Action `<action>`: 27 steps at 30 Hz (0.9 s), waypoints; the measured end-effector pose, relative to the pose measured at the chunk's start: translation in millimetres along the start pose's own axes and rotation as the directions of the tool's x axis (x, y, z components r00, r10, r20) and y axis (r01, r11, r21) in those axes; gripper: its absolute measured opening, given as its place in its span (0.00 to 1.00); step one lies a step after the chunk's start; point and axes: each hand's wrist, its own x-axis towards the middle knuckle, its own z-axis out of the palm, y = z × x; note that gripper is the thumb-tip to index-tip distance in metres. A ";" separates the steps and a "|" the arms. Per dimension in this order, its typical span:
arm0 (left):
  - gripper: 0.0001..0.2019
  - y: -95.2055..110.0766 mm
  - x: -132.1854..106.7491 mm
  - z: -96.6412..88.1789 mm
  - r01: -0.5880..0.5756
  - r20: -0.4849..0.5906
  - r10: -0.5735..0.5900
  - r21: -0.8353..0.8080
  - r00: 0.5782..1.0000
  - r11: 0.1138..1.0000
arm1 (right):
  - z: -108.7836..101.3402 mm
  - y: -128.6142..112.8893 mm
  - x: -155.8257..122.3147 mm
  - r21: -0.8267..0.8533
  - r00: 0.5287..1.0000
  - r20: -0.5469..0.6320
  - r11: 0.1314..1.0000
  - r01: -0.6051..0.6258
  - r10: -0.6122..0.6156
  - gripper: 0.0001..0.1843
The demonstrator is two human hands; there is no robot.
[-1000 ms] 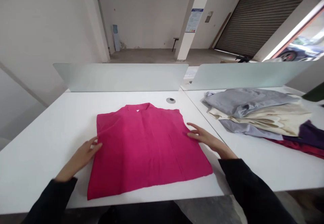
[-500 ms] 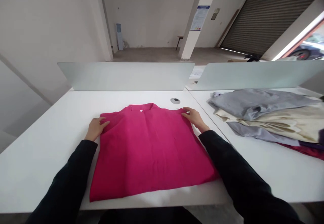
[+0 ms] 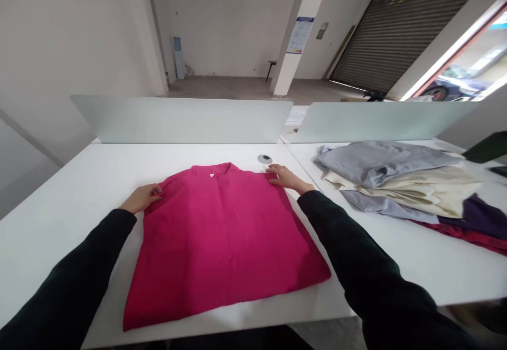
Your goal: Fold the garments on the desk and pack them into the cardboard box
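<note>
A bright pink shirt (image 3: 233, 234) lies spread out, collar pointing away from me, with its sides folded in so no sleeves show. A small white label sits inside the collar. At the shirt's left shoulder my left hand (image 3: 143, 198) pinches the fabric edge between thumb and fingers. Across from it, my right hand (image 3: 288, 177) rests on the right shoulder corner. Its thumb and fingers are apart there, touching the cloth.
The white table (image 3: 55, 223) carries a pile of grey, cream, purple and red garments (image 3: 396, 173) on the right. Frosted partitions (image 3: 182, 120) stand along the back edge. A round cable hole (image 3: 265, 159) lies beyond my right hand. A dark green object (image 3: 487, 147) juts in at right.
My left hand has closed on the left shoulder edge, which is lifted and bunched slightly. The fingers of my right hand have loosened on the right shoulder. The view has shifted a little rightward.
</note>
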 end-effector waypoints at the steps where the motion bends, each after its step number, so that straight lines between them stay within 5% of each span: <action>1: 0.10 2.9 -1.1 -2.6 -0.004 -0.016 0.004 0.003 1.000 1.000 | -0.2 -1.1 1.6 -0.021 1.000 0.016 1.000 -0.010 0.010 0.17; 5: 0.09 8.5 -1.9 -17.7 -0.030 -0.125 0.031 0.005 0.992 1.000 | -1.3 -3.5 7.4 -0.107 0.996 0.064 0.993 -0.048 0.055 0.13; 8: 0.11 5.6 2.3 -22.5 -0.028 -0.103 0.029 0.010 0.994 1.000 | -0.6 -0.8 10.9 -0.096 0.996 0.082 0.995 -0.014 0.022 0.11; 15: 0.12 -5.8 4.5 3.5 -0.045 0.018 0.045 0.035 0.999 0.998 | 4.6 4.3 10.0 -0.113 0.999 0.040 0.993 0.037 -0.033 0.09; 22: 0.13 -11.3 12.2 -16.2 -0.085 -0.263 0.116 0.126 0.958 0.988 | -5.1 4.8 12.6 -0.204 0.987 -0.152 0.976 -0.080 0.049 0.13; 27: 0.14 -16.5 20.1 6.2 0.095 -0.319 -0.049 0.133 0.946 0.987 | 8.5 -7.6 11.5 -0.186 0.972 -0.123 0.957 -0.222 0.202 0.12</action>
